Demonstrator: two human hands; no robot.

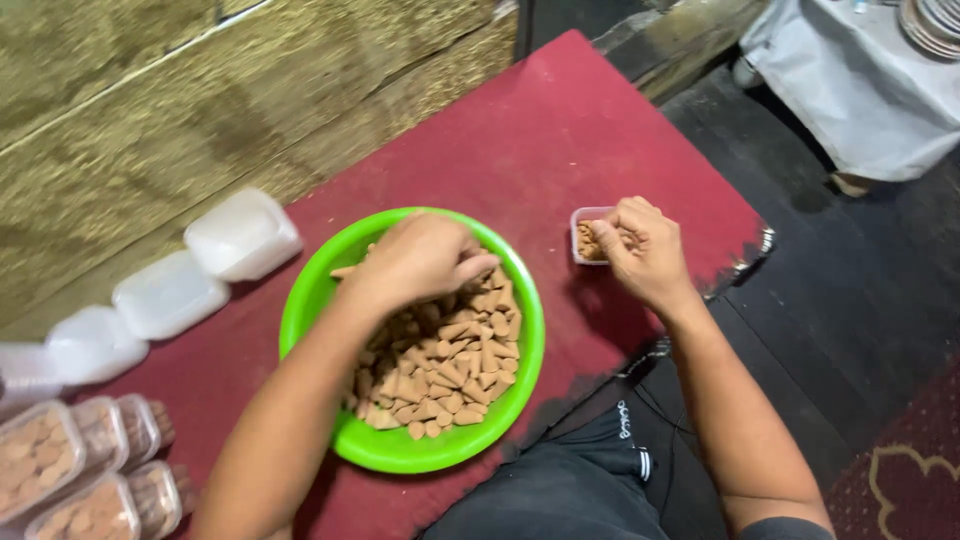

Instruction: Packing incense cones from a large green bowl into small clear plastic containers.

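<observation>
Red table [560, 130] | left hand [420, 258] in cones [450, 365] | right hand [645, 250] on small box [582, 232]

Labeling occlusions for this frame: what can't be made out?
- Left hand fingertips, head view: curled into the cones in the green bowl; the grip is hidden.
- Small box: mostly covered by the right hand, so its fill level is unclear.
- Packed boxes: cut off by the left and bottom edges.
- Plates: cut off by the top right corner.

Bowl [315, 300] left of small box [580, 222], perhaps cone-filled.
</observation>
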